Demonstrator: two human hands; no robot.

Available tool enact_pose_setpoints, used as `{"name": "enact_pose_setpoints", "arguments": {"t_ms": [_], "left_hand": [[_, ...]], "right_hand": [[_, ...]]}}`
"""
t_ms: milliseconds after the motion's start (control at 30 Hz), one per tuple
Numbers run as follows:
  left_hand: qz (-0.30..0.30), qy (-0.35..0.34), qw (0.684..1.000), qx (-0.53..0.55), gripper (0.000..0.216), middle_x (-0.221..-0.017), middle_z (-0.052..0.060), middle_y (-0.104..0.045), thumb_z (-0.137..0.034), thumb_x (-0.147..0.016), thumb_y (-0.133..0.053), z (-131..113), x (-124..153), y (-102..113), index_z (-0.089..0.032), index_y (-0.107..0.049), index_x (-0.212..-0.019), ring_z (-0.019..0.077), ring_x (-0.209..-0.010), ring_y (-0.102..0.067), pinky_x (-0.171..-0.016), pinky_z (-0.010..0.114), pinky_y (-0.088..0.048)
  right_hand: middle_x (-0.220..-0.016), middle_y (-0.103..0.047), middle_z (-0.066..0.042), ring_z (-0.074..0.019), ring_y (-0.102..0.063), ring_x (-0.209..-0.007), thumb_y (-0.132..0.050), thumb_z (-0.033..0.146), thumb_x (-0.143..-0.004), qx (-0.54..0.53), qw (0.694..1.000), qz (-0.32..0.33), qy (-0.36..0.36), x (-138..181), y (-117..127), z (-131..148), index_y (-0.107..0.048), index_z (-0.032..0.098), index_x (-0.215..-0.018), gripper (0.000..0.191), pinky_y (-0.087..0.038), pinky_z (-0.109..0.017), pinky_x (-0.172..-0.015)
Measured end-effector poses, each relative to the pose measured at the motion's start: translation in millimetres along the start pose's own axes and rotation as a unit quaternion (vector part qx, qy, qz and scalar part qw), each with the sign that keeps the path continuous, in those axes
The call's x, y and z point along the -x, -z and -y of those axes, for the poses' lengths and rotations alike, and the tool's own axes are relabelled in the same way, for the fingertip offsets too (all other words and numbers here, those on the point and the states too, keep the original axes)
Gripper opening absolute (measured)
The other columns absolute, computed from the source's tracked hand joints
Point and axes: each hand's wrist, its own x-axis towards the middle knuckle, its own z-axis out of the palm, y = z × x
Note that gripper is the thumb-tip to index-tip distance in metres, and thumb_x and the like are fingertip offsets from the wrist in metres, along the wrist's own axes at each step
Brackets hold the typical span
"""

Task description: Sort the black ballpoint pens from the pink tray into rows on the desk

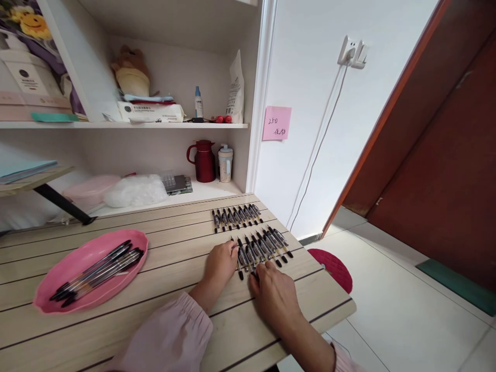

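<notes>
My left hand (220,264) is at the left end of the nearer row of pens (267,246), its fingertips closed on a pen whose thin tip shows above them. Curled over the row's lower ends, my right hand (274,289) has its thumb and fingers closed at a black pen end, which they partly hide. These pens have clear barrels and black parts, and lie slanted side by side. Behind them is a second row of similar pens (237,216). To the left, a pink oval tray (136,238) with a wavy rim holds several loose pens (96,271).
The slatted wooden tabletop (170,310) ends at a rounded right corner. Beyond that edge stands a red round stool (335,268). Shelving behind holds a dark red jug (204,161), a cup (225,163) and a plastic bag (135,191). A black shelf leg (64,203) rests at back left.
</notes>
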Motion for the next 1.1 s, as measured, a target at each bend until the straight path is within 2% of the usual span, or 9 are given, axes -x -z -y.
{"name": "enact_pose_setpoints", "arguments": {"t_ms": [367,633,767,900,1000,1100], "left_hand": [[0.011,0.015,1.0,0.009,0.027,-0.099,0.005,-0.068,-0.03,-0.083,-0.044,-4.2,4.1,3.7,-0.024,-0.065,-0.098,0.0166,-0.092,-0.059,-0.079,0.025,-0.038],[0.001,-0.006,0.999,0.035,0.027,-0.1,0.005,-0.067,-0.028,-0.081,-0.044,2.1,1.4,1.5,-0.022,-0.064,-0.1,0.017,-0.09,-0.06,-0.077,0.025,-0.039],[-0.006,-0.019,0.998,0.052,0.027,-0.099,0.006,-0.068,-0.028,-0.081,-0.045,6.5,-0.8,0.2,-0.021,-0.064,-0.099,0.0169,-0.089,-0.06,-0.076,0.025,-0.04],[-0.016,-0.02,0.998,0.065,0.026,-0.097,0.006,-0.068,-0.027,-0.08,-0.046,7.8,-1.6,0.1,-0.02,-0.064,-0.097,0.0163,-0.088,-0.061,-0.075,0.024,-0.04],[-0.021,-0.011,0.997,0.072,0.026,-0.091,0.005,-0.069,-0.027,-0.08,-0.045,7.7,-2.0,0.3,-0.019,-0.065,-0.096,0.0157,-0.083,-0.062,-0.072,0.024,-0.041],[-0.023,0.004,0.997,0.075,0.03,-0.075,0.003,-0.07,-0.028,-0.081,-0.043,8.3,-3.2,3.4,-0.018,-0.064,-0.099,0.0147,-0.068,-0.064,-0.065,0.023,-0.043]], "right_hand": [[-0.078,-0.058,-0.004,-0.0148,-0.058,-0.064,-0.04,0.032,-0.085,-0.002,1.0,-0.001,-0.002,1.9,2.1,0.1,-0.055,0.018,-0.077,0.022,-0.03,-0.025,-0.053],[-0.076,-0.059,-0.001,-0.0128,-0.056,-0.064,-0.039,0.031,-0.086,-0.032,0.997,-0.04,-0.05,4.2,11.9,-33.6,-0.055,0.02,-0.075,0.022,-0.026,-0.024,-0.05],[-0.074,-0.06,0.0,-0.0133,-0.054,-0.064,-0.039,0.03,-0.085,-0.039,0.996,-0.026,-0.075,6.8,15.4,-47.2,-0.056,0.021,-0.075,0.021,-0.025,-0.023,-0.05],[-0.073,-0.059,0.0,-0.0131,-0.054,-0.065,-0.04,0.028,-0.085,-0.05,0.997,-0.008,-0.065,12.0,12.5,-47.9,-0.056,0.021,-0.074,0.021,-0.026,-0.023,-0.052],[-0.073,-0.06,-0.001,-0.0128,-0.055,-0.065,-0.04,0.027,-0.085,-0.051,0.997,-0.001,-0.059,16.1,9.4,-45.6,-0.056,0.02,-0.073,0.021,-0.027,-0.023,-0.052],[-0.073,-0.06,-0.001,-0.0129,-0.056,-0.064,-0.039,0.027,-0.085,-0.046,0.997,0.003,-0.054,19.7,6.5,-44.7,-0.056,0.02,-0.071,0.023,-0.026,-0.024,-0.051]]}}
